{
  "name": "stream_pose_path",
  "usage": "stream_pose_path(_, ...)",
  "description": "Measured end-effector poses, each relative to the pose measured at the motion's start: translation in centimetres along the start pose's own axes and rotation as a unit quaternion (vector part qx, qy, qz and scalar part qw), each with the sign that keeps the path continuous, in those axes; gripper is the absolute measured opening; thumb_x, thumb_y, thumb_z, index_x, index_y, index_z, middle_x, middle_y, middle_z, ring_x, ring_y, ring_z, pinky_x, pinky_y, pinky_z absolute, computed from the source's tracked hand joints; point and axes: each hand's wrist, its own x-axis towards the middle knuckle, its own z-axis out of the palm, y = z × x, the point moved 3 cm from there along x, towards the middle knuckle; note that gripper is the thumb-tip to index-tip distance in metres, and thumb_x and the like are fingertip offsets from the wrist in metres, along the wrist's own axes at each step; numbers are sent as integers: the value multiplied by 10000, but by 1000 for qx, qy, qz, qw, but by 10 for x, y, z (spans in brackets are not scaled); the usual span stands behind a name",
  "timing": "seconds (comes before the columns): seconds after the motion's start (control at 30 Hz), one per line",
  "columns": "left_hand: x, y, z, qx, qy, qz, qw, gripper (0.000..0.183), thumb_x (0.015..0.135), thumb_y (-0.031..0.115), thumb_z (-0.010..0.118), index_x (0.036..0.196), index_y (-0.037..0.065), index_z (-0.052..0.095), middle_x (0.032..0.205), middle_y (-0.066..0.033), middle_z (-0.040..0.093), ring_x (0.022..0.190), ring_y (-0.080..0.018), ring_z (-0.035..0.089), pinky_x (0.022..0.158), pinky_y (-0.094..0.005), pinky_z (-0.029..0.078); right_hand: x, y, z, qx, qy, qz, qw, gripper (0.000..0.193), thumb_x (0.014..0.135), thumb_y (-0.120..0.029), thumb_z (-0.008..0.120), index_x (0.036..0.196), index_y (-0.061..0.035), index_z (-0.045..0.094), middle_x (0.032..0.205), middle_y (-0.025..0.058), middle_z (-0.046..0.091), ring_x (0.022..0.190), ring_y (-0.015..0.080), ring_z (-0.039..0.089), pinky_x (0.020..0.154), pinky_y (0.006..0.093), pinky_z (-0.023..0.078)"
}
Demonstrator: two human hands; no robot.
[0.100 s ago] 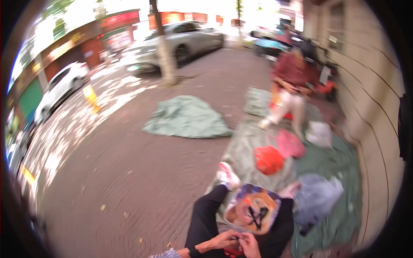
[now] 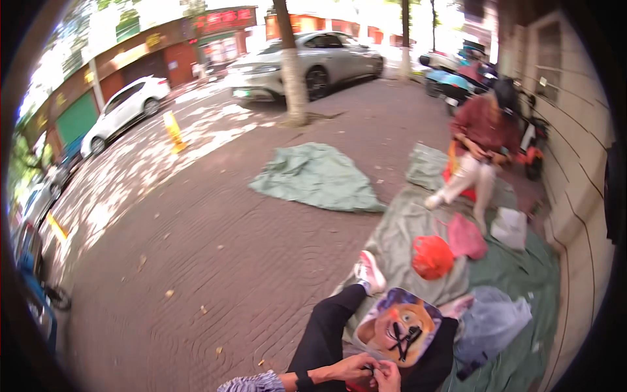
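At the lower edge, my left hand (image 2: 354, 368) and my right hand (image 2: 388, 377) meet in front of my lap. Their fingers are pinched together around something small and dark, too small to make out. Just beyond them a square mat or tray (image 2: 423, 315) with a printed cartoon face rests across my legs. Several thin black pieces (image 2: 406, 342) lie crossed on it. My dark trousers (image 2: 320, 336) stretch out to either side, and a white and pink shoe (image 2: 370, 272) shows at the left foot.
Green cloths (image 2: 499, 277) cover the paving. On them lie a red bag (image 2: 432, 257), a pink bag (image 2: 466, 236), a white bag (image 2: 509, 228) and a bluish clear bag (image 2: 493, 320). A person (image 2: 486, 134) sits beyond, near the wall (image 2: 581, 163). Another cloth (image 2: 317, 176) lies left.
My view has swung left, so the whole scene sits farther right and looks sharper. Both hands stay together in nearly the same pose.
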Motion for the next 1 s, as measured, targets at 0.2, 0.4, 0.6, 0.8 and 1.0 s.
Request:
stream_pose_path(0.2, -9, 11, -1, 27, 55, -13, 998, 223, 788, 127, 552, 985, 23, 560, 934, -115, 552, 880, -220, 536, 783, -310, 414, 2, -20, 4, 59, -42, 45, 996, 261, 874, -79, 499, 1131, -57, 464, 948, 24, 535, 784, 82, 506, 644, 192, 425)
stream_pose_path(0.4, -9, 43, -9, -89, 120, 3, 989, 211, 752, 0, 494, 948, 0, 574, 759, -63, 591, 726, -153, 564, 635, -296, 461, 0, -44, 6, 5, -70, 58, 996, 216, 899, -79, 450, 1102, -12, 482, 1050, 67, 533, 987, 157, 500, 855, 257, 397)
stream_pose_path(0.6, 1, -11, 6, -260, 0, -110, 959, 184, 811, 118, 555, 946, -7, 566, 860, -46, 575, 808, -125, 524, 736, -261, 419, -5, -71, 11, -16, -32, 51, 998, 225, 908, -121, 444, 1092, -14, 516, 1002, 55, 550, 901, 127, 522, 780, 224, 418)
stream_pose_path(0.8, -3, 18, -5, -361, 23, -178, 915, 172, 841, 94, 582, 958, -23, 534, 820, -41, 584, 768, -114, 575, 715, -247, 474, 8, -18, 4, 130, -30, 162, 978, 208, 896, -201, 498, 975, -10, 521, 762, 21, 556, 627, 70, 523, 561, 205, 437)
stream_pose_path(1.0, 17, -1, 13, -284, 30, -180, 941, 172, 810, 57, 617, 948, -11, 541, 788, -50, 609, 723, -94, 586, 659, -212, 485, 5, -30, -16, 182, -7, 140, 973, 241, 896, -256, 495, 949, -22, 524, 747, -7, 530, 635, 47, 503, 567, 185, 418)
